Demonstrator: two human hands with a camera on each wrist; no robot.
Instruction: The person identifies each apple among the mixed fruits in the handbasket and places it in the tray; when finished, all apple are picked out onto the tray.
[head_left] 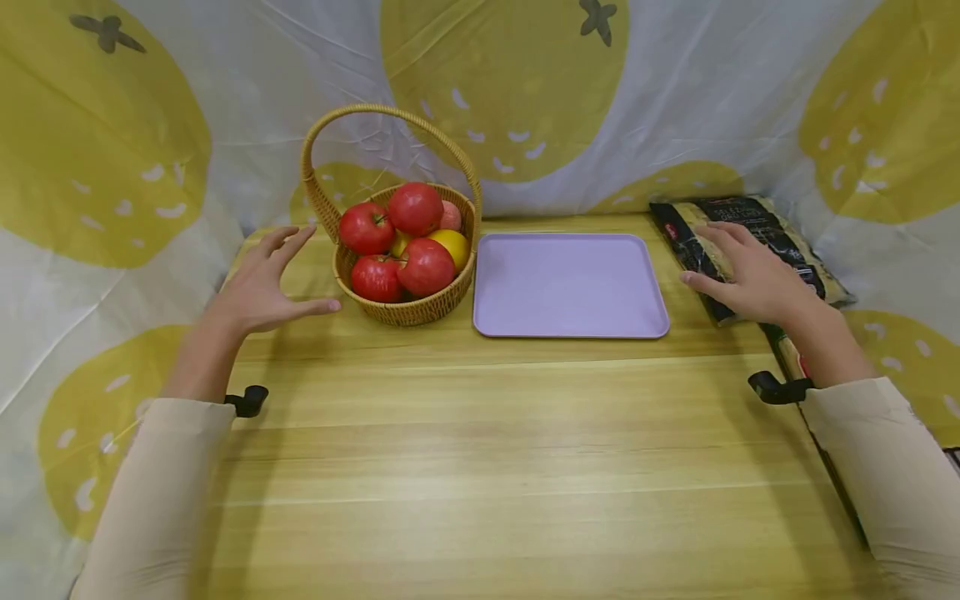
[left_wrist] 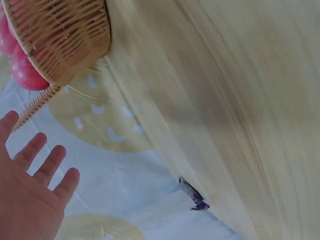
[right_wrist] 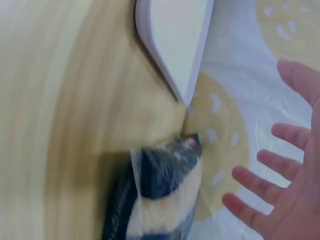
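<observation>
My left hand (head_left: 262, 287) hovers just left of a wicker basket (head_left: 408, 313), its fingers spread and nothing in them. Red apples (head_left: 425, 267) and a yellow fruit (head_left: 451, 247) fill the basket, and a pinkish fruit (head_left: 450, 217) shows behind them. To the basket's right lies a lilac tray (head_left: 570, 285) with nothing on it. My right hand (head_left: 750, 275), fingers apart and holding nothing, is above a black and clear food packet (head_left: 757, 218) at the right. In the left wrist view the basket (left_wrist: 65, 40) is tipped by the camera angle; the right wrist view shows the packet (right_wrist: 160, 195) below the tray's corner (right_wrist: 175, 75).
A wooden table (head_left: 510, 442) carries everything. Cloth with a yellow fruit print (head_left: 517, 92) hangs behind and at both sides. Another packet (head_left: 791, 354) lies under my right forearm along the right edge. A small dark purple object (left_wrist: 195, 195) sits at the table edge.
</observation>
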